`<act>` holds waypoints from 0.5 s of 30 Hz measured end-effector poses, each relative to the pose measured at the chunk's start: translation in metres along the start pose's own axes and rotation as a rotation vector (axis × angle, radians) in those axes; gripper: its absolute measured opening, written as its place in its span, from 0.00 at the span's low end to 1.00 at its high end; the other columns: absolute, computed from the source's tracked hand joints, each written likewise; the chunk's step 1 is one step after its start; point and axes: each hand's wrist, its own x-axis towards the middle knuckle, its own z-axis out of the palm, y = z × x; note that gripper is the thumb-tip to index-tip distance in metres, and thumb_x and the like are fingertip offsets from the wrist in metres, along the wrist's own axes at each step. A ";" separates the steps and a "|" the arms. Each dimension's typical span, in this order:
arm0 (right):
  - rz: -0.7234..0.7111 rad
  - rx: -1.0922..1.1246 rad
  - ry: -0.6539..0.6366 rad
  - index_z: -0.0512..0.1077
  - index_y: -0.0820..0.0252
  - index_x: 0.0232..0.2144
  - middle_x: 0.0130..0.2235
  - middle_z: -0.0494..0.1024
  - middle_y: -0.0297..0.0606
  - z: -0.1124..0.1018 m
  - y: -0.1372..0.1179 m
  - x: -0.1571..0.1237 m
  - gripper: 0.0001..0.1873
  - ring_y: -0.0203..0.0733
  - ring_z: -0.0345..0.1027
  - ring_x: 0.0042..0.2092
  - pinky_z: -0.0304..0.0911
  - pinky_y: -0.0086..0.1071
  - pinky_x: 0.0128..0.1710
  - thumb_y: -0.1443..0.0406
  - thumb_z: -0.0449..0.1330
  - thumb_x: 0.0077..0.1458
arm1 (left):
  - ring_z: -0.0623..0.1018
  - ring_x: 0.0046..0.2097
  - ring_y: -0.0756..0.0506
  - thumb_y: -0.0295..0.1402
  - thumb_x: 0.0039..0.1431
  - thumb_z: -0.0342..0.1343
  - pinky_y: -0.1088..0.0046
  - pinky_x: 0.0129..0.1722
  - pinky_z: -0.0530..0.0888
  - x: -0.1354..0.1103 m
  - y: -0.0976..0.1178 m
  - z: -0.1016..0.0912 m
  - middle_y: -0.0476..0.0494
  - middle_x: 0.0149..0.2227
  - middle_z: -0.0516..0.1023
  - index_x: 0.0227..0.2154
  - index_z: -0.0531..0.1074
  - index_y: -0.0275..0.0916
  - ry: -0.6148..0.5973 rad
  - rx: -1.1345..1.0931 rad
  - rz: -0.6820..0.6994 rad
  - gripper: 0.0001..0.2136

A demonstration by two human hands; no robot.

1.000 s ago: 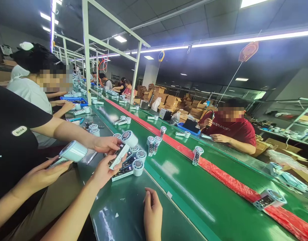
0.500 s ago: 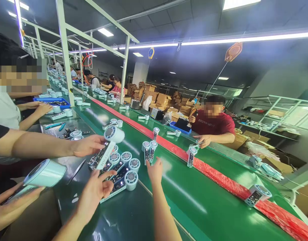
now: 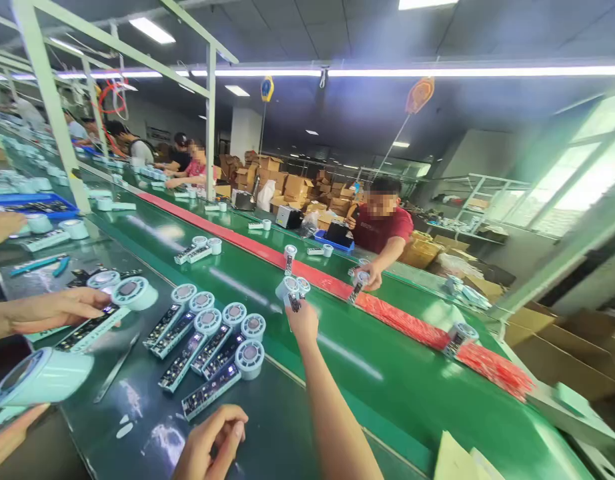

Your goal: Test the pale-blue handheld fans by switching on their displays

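Beyond the right hand [image 3: 303, 323]: a lone fan [image 3: 289, 265] at the red strip [image 3: 402, 318] along the green belt [image 3: 412, 380]; farther right, a co-worker's hand [image 3: 373, 275] reaches in by another fan [image 3: 358, 287].
Left of the left hand [image 3: 207, 445]: a thin metal tool [image 3: 116, 370] on the tabletop [image 3: 272, 427]; past it, a neighbour's hand [image 3: 57, 310] grips a held fan [image 3: 136, 293].
Fan pair [image 3: 290, 285]: right at the right hand, over the belt, short of the red strip; pale blue round heads, dark circuit boards bare in the handles.
Fan cluster [image 3: 207, 321]: just ahead of the left hand, six lying side by side, ringed grilles up, boards exposed.
Right hand: touching the pair's handles; fingertips hidden, cannot tell whether closed.
Left hand: released, fingers loosely curled.
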 end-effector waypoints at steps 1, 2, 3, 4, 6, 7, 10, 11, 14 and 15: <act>-0.004 0.014 0.021 0.69 0.64 0.43 0.39 0.71 0.39 -0.013 0.006 -0.017 0.11 0.43 0.68 0.39 0.65 0.41 0.41 0.62 0.59 0.61 | 0.69 0.25 0.46 0.46 0.52 0.56 0.73 0.27 0.66 0.001 0.002 -0.001 0.46 0.24 0.71 0.28 0.72 0.45 -0.045 -0.025 -0.018 0.10; -0.006 0.026 0.044 0.69 0.64 0.43 0.39 0.72 0.39 -0.026 0.012 -0.038 0.12 0.44 0.68 0.39 0.65 0.40 0.41 0.63 0.59 0.60 | 0.70 0.27 0.46 0.45 0.51 0.57 0.73 0.28 0.66 0.001 0.004 0.001 0.46 0.25 0.72 0.29 0.72 0.45 -0.102 -0.070 -0.049 0.10; -0.008 0.036 0.065 0.69 0.63 0.44 0.39 0.72 0.39 -0.038 0.019 -0.063 0.12 0.44 0.68 0.40 0.64 0.39 0.42 0.64 0.60 0.58 | 0.70 0.28 0.46 0.45 0.50 0.58 0.74 0.28 0.67 -0.002 0.005 0.004 0.45 0.26 0.72 0.30 0.72 0.44 -0.159 -0.114 -0.082 0.10; -0.010 0.046 0.083 0.70 0.62 0.44 0.40 0.72 0.39 -0.049 0.026 -0.091 0.12 0.45 0.68 0.41 0.63 0.36 0.42 0.65 0.61 0.56 | 0.72 0.30 0.46 0.46 0.51 0.57 0.74 0.29 0.68 -0.007 0.007 0.010 0.45 0.29 0.73 0.32 0.72 0.45 -0.214 -0.154 -0.117 0.11; -0.006 0.056 0.106 0.70 0.59 0.44 0.43 0.72 0.37 -0.064 0.040 -0.153 0.14 0.45 0.67 0.43 0.62 0.33 0.43 0.67 0.61 0.54 | 0.74 0.39 0.43 0.47 0.53 0.54 0.71 0.35 0.72 -0.029 0.010 0.026 0.43 0.38 0.75 0.39 0.71 0.46 -0.336 -0.281 -0.226 0.15; 0.010 0.057 0.107 0.71 0.58 0.44 0.44 0.71 0.37 -0.068 0.047 -0.185 0.14 0.46 0.67 0.43 0.62 0.33 0.43 0.68 0.61 0.52 | 0.73 0.44 0.41 0.47 0.53 0.53 0.69 0.39 0.73 -0.044 0.011 0.034 0.43 0.44 0.73 0.42 0.70 0.47 -0.411 -0.381 -0.308 0.16; 0.085 0.049 0.110 0.72 0.57 0.43 0.50 0.68 0.43 -0.069 0.069 -0.270 0.16 0.53 0.66 0.46 0.62 0.40 0.44 0.66 0.60 0.49 | 0.66 0.56 0.39 0.43 0.50 0.58 0.65 0.48 0.70 -0.098 0.013 0.054 0.47 0.56 0.65 0.47 0.69 0.51 -0.630 -0.738 -0.604 0.19; 0.103 0.048 0.116 0.73 0.57 0.43 0.51 0.67 0.45 -0.067 0.076 -0.293 0.16 0.56 0.64 0.48 0.62 0.42 0.44 0.66 0.59 0.49 | 0.65 0.57 0.40 0.41 0.49 0.59 0.65 0.49 0.69 -0.115 0.013 0.057 0.49 0.56 0.65 0.46 0.70 0.53 -0.676 -0.824 -0.684 0.19; 0.104 0.112 0.155 0.72 0.55 0.45 0.54 0.64 0.45 -0.063 0.093 -0.342 0.16 0.57 0.60 0.52 0.61 0.44 0.47 0.63 0.58 0.51 | 0.64 0.58 0.42 0.37 0.48 0.61 0.65 0.53 0.66 -0.152 0.012 0.055 0.52 0.53 0.69 0.42 0.74 0.54 -0.720 -0.921 -0.826 0.15; 0.083 0.168 0.147 0.72 0.53 0.45 0.54 0.63 0.43 -0.064 0.098 -0.353 0.15 0.55 0.60 0.52 0.60 0.42 0.48 0.62 0.57 0.54 | 0.65 0.58 0.42 0.37 0.48 0.61 0.64 0.53 0.66 -0.159 0.011 0.052 0.51 0.52 0.70 0.41 0.74 0.54 -0.715 -0.920 -0.852 0.14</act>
